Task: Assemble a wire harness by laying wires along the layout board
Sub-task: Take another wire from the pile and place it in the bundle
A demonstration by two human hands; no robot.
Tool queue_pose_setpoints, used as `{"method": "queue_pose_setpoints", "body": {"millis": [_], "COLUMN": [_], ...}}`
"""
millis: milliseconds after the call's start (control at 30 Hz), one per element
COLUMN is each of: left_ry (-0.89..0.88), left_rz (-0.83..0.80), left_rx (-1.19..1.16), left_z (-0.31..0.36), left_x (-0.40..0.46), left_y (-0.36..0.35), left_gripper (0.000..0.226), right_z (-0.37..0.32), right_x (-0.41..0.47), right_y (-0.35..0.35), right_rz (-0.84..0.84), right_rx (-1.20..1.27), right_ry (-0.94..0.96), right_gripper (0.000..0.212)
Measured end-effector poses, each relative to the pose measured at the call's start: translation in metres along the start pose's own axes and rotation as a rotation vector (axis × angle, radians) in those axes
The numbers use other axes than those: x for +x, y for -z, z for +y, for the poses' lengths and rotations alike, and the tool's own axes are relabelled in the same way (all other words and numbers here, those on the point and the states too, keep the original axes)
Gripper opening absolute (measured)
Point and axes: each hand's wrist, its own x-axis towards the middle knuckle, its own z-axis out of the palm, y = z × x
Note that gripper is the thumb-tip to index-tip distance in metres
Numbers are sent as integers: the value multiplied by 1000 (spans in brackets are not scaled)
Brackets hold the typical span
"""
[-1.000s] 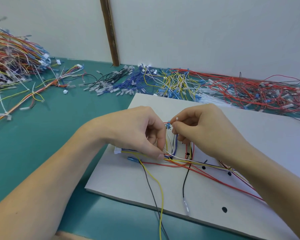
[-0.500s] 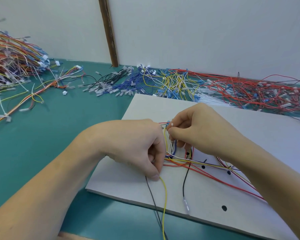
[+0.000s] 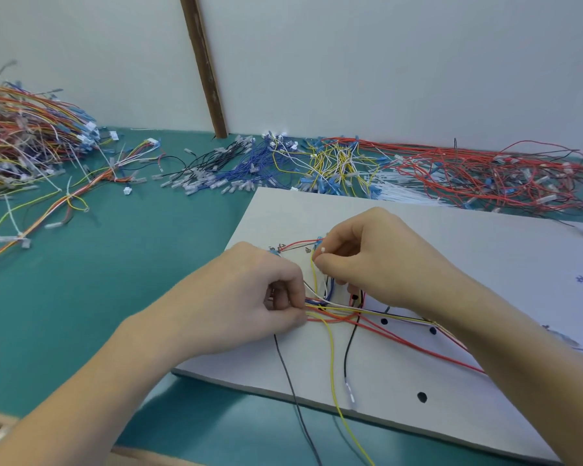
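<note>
At far left of the green bench (image 3: pixel 91 290), a heap of finished harnesses (image 3: pixel 24 142), well apart from the work. Along the back wall, loose stock: black and blue wires (image 3: pixel 229 169), yellow wires (image 3: pixel 337 166), red wires (image 3: pixel 485 176). Layout board (image 3: pixel 485 264) lies flat, centre-right. Left hand (image 3: pixel 249 304): fingers curled, thumb and fingertips pinching the wire bundle (image 3: pixel 344 314) down against the board at its left end. Bundle's long axis runs from that pinch rightward and toward the viewer, passing under the right forearm. Right hand (image 3: pixel 367 264), just beside and slightly beyond the left: fingers curled, pinching a yellow wire (image 3: pixel 332 358) near its white tip. This wire drops from the pinch, crosses the bundle, trails off the board's near edge. Judgement: right hand is nearer the free end; left anchors while right seats it.
</note>
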Motion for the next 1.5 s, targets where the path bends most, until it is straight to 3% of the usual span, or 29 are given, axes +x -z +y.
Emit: {"method": "queue_pose_setpoints", "body": {"millis": [167,567,933,1233,1500], "left_ry": [-19,-217,-92,-118,-147], "left_rz": [171,268,181,116,-122], "left_rx": [-11,263,219,131,219], "left_z": [-2,4,12,12,12], "left_x": [-13,-19,-18,-23,8], "left_y": [-14,-18,-23,-19,-3], "left_gripper": [14,11,22,12,40], "right_z": [-1,-7,-4,5,8], "right_x": [1,-8,-17,-20,-22], "right_y": [1,-3,-15,-21,-23], "right_rz": [-32,-85,-13,40,40], "right_rx": [-43,-45,-85,-29,25], "right_ry": [28,36,54,96,112], "right_gripper": [13,16,13,10,17]}}
